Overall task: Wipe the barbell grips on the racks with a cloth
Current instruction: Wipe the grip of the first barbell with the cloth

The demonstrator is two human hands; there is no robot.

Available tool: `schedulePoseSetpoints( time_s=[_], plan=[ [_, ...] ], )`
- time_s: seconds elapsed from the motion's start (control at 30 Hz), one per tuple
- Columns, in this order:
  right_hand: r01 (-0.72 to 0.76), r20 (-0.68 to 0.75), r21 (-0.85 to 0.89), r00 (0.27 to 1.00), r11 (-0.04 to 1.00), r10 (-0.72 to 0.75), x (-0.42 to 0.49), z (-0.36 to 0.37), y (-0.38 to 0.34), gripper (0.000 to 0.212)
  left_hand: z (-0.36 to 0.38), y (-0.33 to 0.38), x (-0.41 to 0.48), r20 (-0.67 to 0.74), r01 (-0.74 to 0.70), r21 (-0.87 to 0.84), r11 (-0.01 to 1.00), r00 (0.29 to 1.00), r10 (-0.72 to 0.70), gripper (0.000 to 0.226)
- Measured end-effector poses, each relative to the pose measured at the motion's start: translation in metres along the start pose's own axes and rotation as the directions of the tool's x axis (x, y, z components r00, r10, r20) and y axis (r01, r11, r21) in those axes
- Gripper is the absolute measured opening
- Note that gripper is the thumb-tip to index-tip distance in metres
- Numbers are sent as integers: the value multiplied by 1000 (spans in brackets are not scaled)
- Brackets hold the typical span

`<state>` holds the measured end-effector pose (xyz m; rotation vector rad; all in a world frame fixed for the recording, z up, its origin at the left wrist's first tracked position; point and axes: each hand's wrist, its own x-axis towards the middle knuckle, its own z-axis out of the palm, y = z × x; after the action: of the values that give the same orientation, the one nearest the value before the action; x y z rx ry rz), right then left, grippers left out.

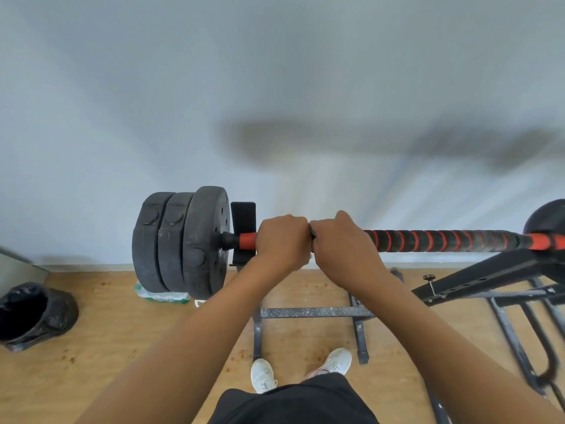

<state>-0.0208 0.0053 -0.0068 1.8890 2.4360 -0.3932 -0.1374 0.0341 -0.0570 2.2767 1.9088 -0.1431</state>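
Observation:
A barbell lies across a black rack, its bar [443, 240] wrapped in black grip with red stripes and plain red near the ends. Three black weight plates [183, 243] sit on its left end. My left hand [282, 240] grips the bar just right of the left rack cradle [243, 221]. My right hand [342, 243] grips the bar right beside it, the two hands touching. A sliver of something dark shows between the hands; I cannot tell whether it is a cloth. No cloth is plainly visible.
A grey wall [214, 87] stands close behind the bar. The rack's black frame [477, 280] and floor legs [315, 313] spread below and right. A black bin with a bag [33, 313] sits on the wooden floor at left. My white shoes [263, 374] stand under the bar.

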Motion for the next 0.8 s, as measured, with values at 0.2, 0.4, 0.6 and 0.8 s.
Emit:
schedulePoseSetpoints(
  time_s=[0.2, 0.4, 0.6, 0.8],
  plan=[
    [87, -23, -157, 995, 984, -92, -35, 22, 6, 71, -16, -12, 34, 587, 15, -300, 954, 791, 172, 32],
    [184, -42, -111, 981, 977, -190, -36, 2, 30, 70, -9, -14, 9, 196, -39, -131, 991, 979, 64, 60],
    [71, -70, 83, 995, 994, -65, 15, -16, 14, 21, 27, -6, -16, -230, -14, 149, 989, 972, 48, 46],
    [68, -61, -13, 996, 998, -68, -10, 12, -10, 25, 7, -1, -8, -56, 23, 0, 1000, 998, -23, 29]
  ],
)
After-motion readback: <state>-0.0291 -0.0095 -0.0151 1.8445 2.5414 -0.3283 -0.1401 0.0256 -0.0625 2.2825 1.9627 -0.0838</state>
